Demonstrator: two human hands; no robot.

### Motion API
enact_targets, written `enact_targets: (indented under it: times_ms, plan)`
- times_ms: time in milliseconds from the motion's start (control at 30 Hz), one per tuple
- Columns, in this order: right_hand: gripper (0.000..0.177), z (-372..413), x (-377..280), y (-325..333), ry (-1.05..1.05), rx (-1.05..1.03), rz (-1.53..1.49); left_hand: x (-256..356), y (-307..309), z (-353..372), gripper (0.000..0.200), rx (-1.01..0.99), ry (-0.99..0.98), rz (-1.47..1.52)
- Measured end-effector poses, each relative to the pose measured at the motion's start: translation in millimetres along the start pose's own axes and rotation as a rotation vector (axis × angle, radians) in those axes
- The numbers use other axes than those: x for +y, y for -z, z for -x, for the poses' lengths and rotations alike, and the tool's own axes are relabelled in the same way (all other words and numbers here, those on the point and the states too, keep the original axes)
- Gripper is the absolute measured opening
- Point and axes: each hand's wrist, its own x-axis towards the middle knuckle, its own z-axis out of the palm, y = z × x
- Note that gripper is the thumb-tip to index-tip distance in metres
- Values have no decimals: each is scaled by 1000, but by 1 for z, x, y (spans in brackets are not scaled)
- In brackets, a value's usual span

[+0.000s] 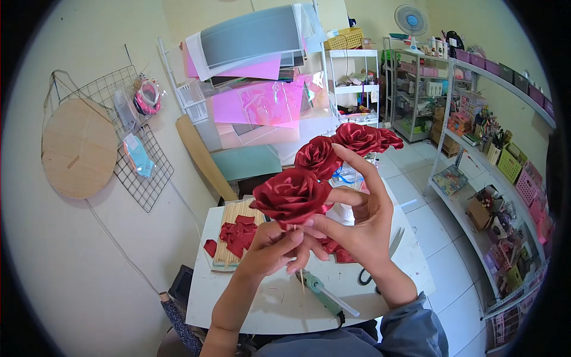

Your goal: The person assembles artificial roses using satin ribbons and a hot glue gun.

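A red satin rose (pixel 291 195) is held up over the table between my two hands. My left hand (pixel 272 249) is closed beneath the bloom, pinching its base around a thin wooden stick (pixel 302 282) that points down. The thumb of my right hand (pixel 364 225) presses the underside of the petals from the right, while its index finger is raised and bent. Just behind stand more red satin roses (pixel 317 156), partly covered by the held rose and my right fingers. Loose red fabric petals (pixel 240 234) lie on a bundle of wooden sticks (pixel 222 254) at the left.
On the white table (pixel 262 309) lie a green glue gun (pixel 324 296) and scissors (pixel 364 276), partly behind my right wrist. Metal shelves (pixel 482 273) with baskets and supplies line the right. Coloured wrapping sheets (pixel 256 110) hang at the back; a wire grid (pixel 146 172) is on the left wall.
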Motion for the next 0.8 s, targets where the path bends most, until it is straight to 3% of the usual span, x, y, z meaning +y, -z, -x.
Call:
enact_targets:
  times_ms: [67, 267, 567, 733, 800]
  plan:
    - [73, 0, -1, 0, -3, 10, 13, 0, 3, 2, 26, -12, 25, 92]
    - [71, 1, -2, 1, 3, 32, 14, 4, 1, 2, 28, -55, 46, -86]
    - [70, 2, 0, 0, -20, 46, -7, 0, 12, 10, 26, -53, 20, 1]
    - [69, 2, -2, 0, -12, 76, -16, -5, 17, 13, 26, -203, 16, 187]
    - [70, 2, 1, 1, 66, 46, -8, 1, 13, 17, 22, -117, 105, 194]
